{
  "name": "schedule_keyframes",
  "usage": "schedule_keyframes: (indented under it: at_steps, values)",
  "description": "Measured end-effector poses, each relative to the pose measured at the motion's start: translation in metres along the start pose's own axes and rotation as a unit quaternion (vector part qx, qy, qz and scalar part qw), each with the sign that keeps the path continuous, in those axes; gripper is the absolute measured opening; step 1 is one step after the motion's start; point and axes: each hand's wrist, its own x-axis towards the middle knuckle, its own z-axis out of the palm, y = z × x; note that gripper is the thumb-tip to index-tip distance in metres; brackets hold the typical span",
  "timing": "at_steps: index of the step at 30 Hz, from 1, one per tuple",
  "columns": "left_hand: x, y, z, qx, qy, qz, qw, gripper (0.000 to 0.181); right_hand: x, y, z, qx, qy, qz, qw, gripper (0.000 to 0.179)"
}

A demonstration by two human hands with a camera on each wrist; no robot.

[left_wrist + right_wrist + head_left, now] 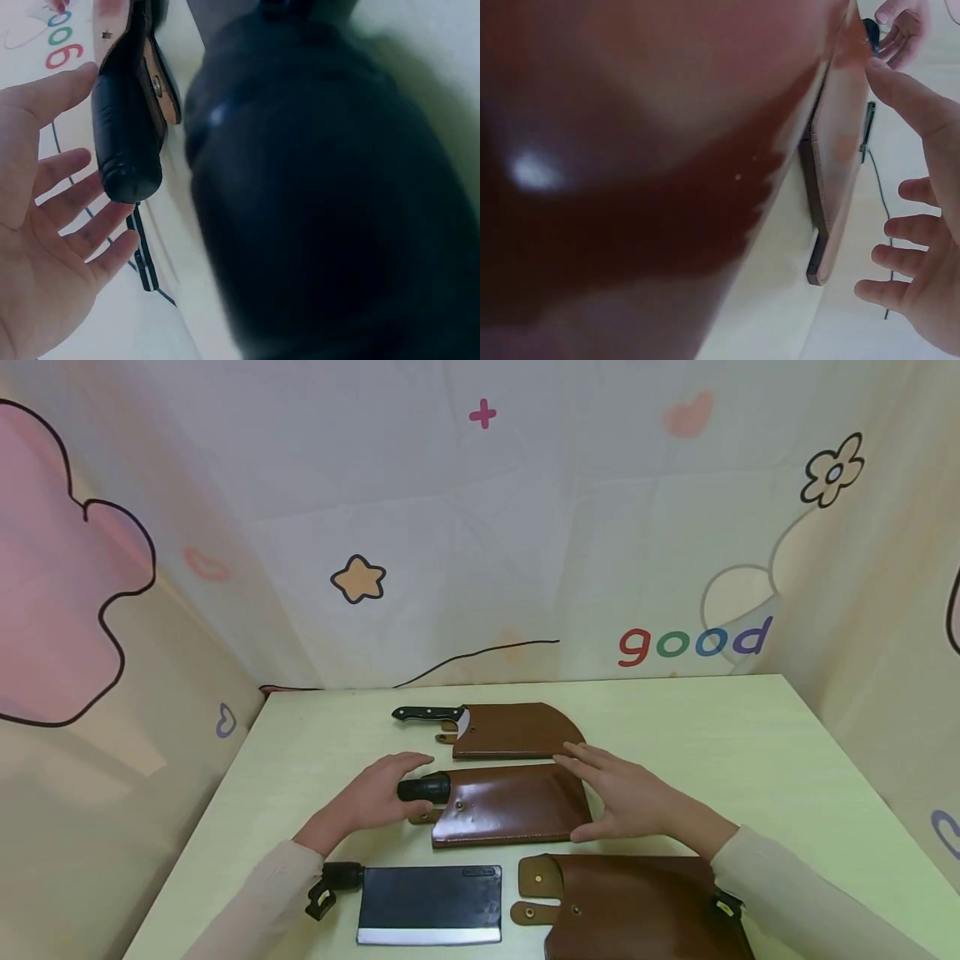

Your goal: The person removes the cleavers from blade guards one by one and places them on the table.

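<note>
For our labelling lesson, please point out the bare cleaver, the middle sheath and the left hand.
Bare cleaver [426,897]: head view, on its dark blade.
Middle sheath [513,807]: head view, glossy brown face.
Left hand [375,793]: head view, back of hand.

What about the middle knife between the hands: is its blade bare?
No, a brown sheath covers it; only the black handle sticks out.

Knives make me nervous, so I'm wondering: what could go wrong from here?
On the middle sheath, between the left hand and right hand, the strap looks unfastened, so the knife, its black handle sticking out, might slip free if lifted. The cleaver lies uncovered by the left sleeve; an arm drawn back could knock it.
</note>
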Motion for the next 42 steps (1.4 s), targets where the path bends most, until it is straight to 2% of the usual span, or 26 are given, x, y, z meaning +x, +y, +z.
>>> schedule_keyframes:
  at_steps: [7,14,19,23,28,31,42]
  values:
    - [0.009,-0.005,0.005,-0.002,-0.022,-0.003,0.9997,0.068,0.015,0.009,0.011,-0.011,-0.024,-0.019,0.9995,0.114]
    - [0.012,-0.001,0.004,-0.017,-0.015,0.016,0.9996,0.054,0.023,0.011,0.015,0.010,-0.054,0.003,0.9985,0.115]
    - [0.013,-0.003,0.006,-0.011,-0.007,0.030,0.9995,0.042,0.025,0.011,0.017,0.018,-0.078,0.020,0.9966,0.119]
    - [0.014,-0.006,0.010,-0.010,-0.007,0.023,0.9997,0.043,0.025,0.011,0.022,0.008,-0.091,0.017,0.9957,0.122]
    - [0.017,-0.006,0.013,-0.016,-0.016,-0.009,0.9997,0.042,0.026,0.011,0.024,-0.001,-0.087,0.017,0.9961,0.123]
    - [0.017,-0.004,0.013,-0.014,-0.021,-0.015,0.9996,0.041,0.027,0.009,0.024,-0.003,-0.085,0.022,0.9961,0.122]
    - [0.013,0.001,0.008,-0.003,-0.014,0.007,0.9999,0.035,0.025,0.007,0.023,-0.001,-0.072,0.026,0.9970,0.115]
